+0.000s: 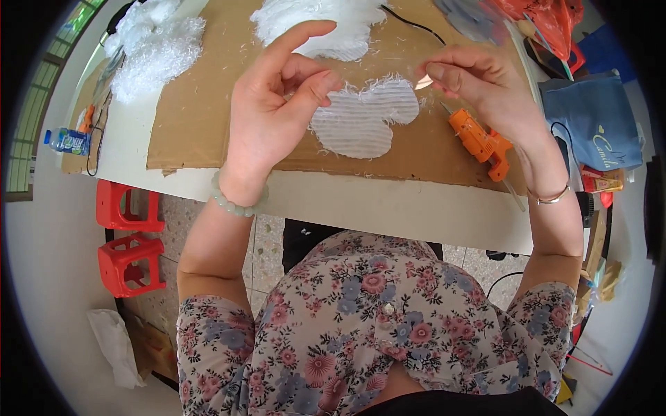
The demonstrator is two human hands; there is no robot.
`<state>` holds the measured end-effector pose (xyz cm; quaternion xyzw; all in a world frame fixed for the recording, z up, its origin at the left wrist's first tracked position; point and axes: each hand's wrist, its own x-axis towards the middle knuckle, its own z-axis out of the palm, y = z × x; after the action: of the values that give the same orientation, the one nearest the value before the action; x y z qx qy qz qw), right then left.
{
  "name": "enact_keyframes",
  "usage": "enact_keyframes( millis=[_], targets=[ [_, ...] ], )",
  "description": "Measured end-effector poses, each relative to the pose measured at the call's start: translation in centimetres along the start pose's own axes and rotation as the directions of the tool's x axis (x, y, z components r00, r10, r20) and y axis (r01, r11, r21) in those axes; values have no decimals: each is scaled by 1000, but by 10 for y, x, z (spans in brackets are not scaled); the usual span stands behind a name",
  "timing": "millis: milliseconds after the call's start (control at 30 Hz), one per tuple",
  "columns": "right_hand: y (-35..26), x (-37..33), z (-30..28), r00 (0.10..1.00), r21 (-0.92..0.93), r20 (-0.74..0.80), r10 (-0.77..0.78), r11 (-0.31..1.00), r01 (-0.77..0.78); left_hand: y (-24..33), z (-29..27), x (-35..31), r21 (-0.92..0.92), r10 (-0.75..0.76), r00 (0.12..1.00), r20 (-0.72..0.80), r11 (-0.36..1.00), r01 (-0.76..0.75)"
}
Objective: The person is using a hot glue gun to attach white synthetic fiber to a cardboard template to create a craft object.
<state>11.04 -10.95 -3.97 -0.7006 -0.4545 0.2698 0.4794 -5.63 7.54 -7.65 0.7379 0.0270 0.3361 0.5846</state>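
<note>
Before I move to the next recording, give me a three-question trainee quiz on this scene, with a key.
1. Which hand pinches the small shiny piece?
2. True or false: the orange glue gun lies on the cardboard.
3. What colour are the stools at the picture's left? A blue, B red, C green.

Key:
1. The right hand.
2. True.
3. B.

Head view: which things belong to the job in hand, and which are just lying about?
Apparently in the job:
small pale piece in the right hand
white fuzzy cutout
orange glue gun
cardboard sheet

Probably just lying about:
plastic bottle
red stools
blue bag
</note>
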Motion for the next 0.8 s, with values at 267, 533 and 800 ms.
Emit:
enact_keyframes(
  millis=[267,533,800],
  targets=[
    [25,4,12,995,-392,-88,-42,920,4,-29,-12,-12,43,-257,966,-28,965,258],
    [34,-16,27,929,-660,277,-246,653,370,-33,-7,-12,-77,-391,920,-32,918,388],
    [32,-31,35,898,-734,331,-289,519,438,-39,0,-17,34,-484,874,39,875,483]
  ],
)
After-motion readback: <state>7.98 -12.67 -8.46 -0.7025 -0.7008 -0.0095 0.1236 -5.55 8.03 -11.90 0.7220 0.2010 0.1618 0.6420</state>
